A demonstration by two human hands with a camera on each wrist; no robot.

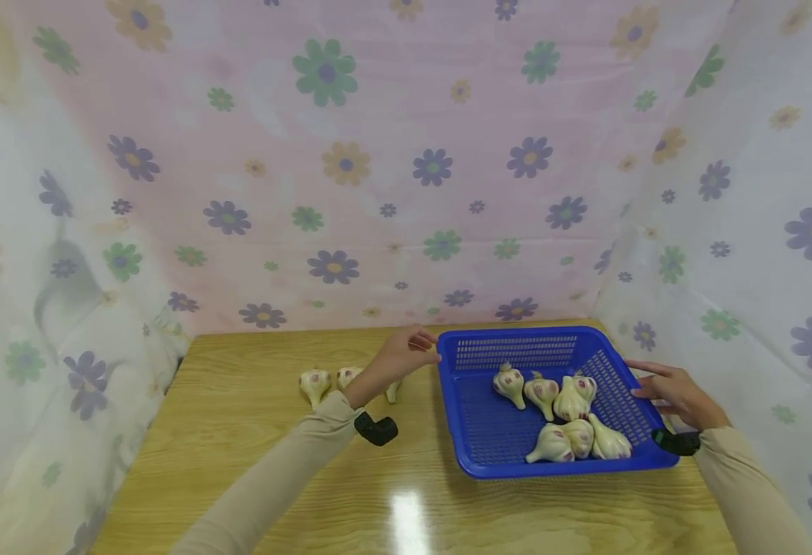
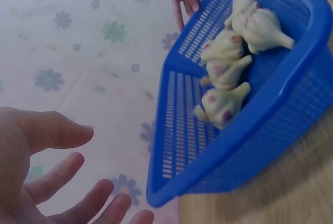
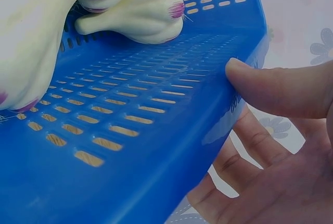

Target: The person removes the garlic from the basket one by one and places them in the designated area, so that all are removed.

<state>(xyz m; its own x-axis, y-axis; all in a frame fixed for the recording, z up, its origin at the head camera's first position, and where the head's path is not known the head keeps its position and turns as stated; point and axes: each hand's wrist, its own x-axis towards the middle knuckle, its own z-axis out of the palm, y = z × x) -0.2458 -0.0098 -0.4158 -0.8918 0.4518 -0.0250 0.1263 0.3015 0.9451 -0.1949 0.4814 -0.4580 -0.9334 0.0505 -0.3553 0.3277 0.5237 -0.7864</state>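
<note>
A blue plastic basket (image 1: 478,424) with slotted walls stands on the table, holding several garlic bulbs (image 1: 551,443) with purple patches, grouped mostly toward its right side. At its right rim, my right hand (image 1: 679,395) grips the edge; in the right wrist view the thumb (image 3: 281,88) lies over the rim, with the other fingers outside and partly hidden by the wall. Near the left rim is my left hand (image 1: 397,362). Seen from the left wrist, its fingers (image 2: 93,200) are spread and loosely bent, apart from the basket (image 2: 270,140).
Left of the basket, three more garlic bulbs lie on the wooden table (image 1: 253,447): one bulb (image 1: 315,383) in full view, the others partly behind my left arm. Flowered cloth (image 1: 392,193) hangs at the back and both sides.
</note>
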